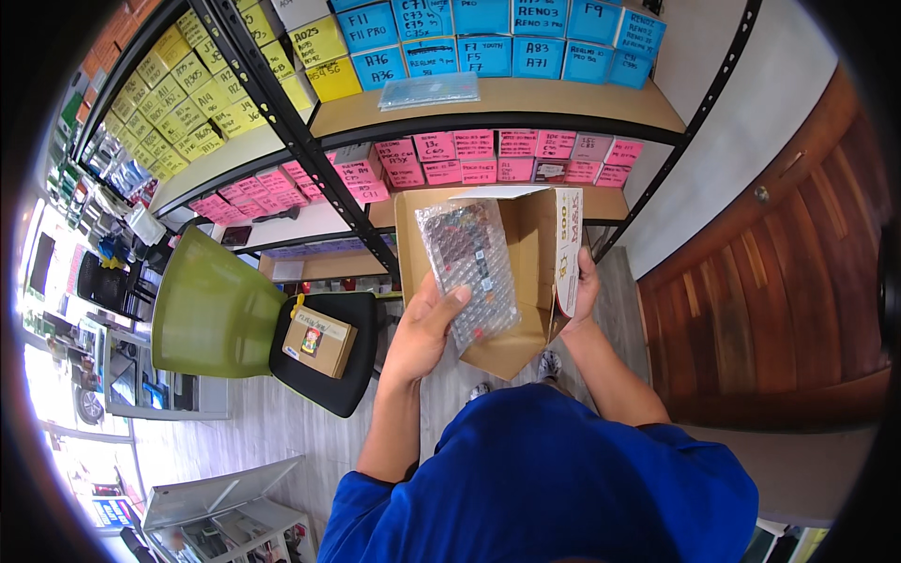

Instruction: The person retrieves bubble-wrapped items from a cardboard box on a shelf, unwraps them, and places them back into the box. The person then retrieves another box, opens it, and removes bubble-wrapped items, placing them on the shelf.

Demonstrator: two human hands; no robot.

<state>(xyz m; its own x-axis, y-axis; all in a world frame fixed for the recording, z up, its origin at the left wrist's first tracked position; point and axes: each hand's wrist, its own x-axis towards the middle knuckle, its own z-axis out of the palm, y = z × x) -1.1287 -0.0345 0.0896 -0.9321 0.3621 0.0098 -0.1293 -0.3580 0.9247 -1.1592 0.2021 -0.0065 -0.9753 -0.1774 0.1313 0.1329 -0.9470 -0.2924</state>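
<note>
My left hand (422, 324) grips a flat item in clear bubble wrap (469, 272) by its lower left edge, thumb on top. Through the wrap I make out dark and reddish parts, but not what the item is. Behind and beneath it is an open cardboard box (537, 258), brown inside with a white printed side. My right hand (584, 289) holds that box by its right side, the fingers partly hidden by the cardboard. The wrapped item overlaps the left part of the box opening; I cannot tell whether it touches the inside.
Ahead stands a black-framed shelf (526, 122) with rows of blue, yellow and pink labelled boxes. A clear plastic packet (430, 91) lies on its upper board. To the left, a green-backed chair (211, 310) carries a small cardboard box (319, 343). A wooden door (770, 272) is at right.
</note>
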